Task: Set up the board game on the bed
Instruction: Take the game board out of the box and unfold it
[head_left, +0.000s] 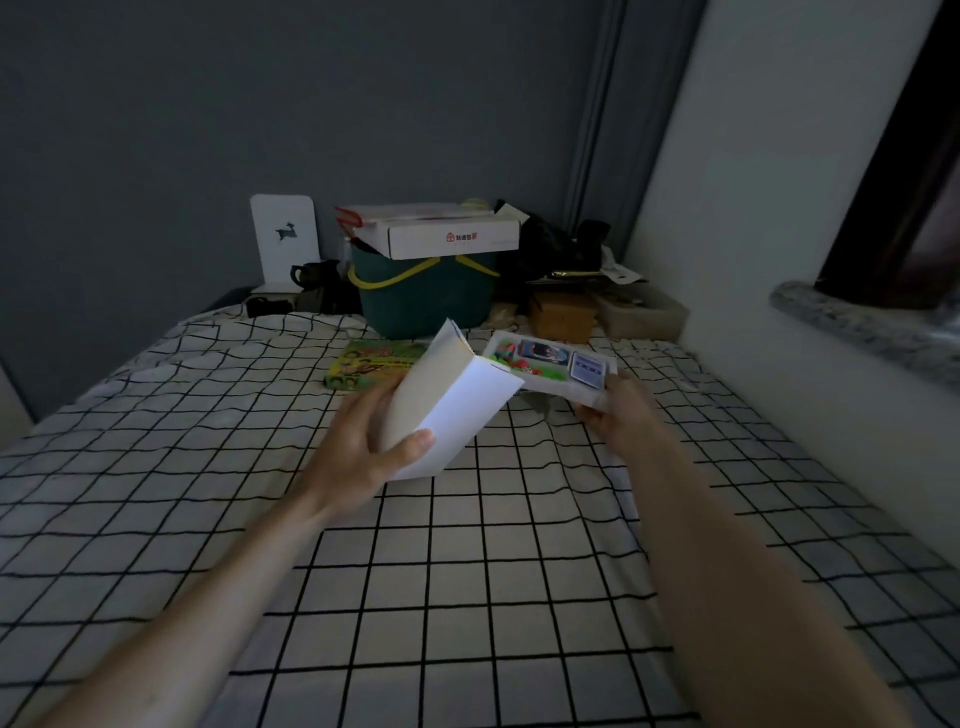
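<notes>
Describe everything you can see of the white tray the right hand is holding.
The white tray is shallow, seemingly thin plastic or card, held tilted just above the checked bedsheet. It holds small colourful game pieces at its left end and two card decks alongside. The right hand grips its near right corner; the folded white board overlaps its left edge.

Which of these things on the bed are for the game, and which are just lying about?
For the game: folded white board in the left hand; tray of cards and pieces in the right hand; green box lid.
Lying about: green basket, white carton, deer card.
</notes>
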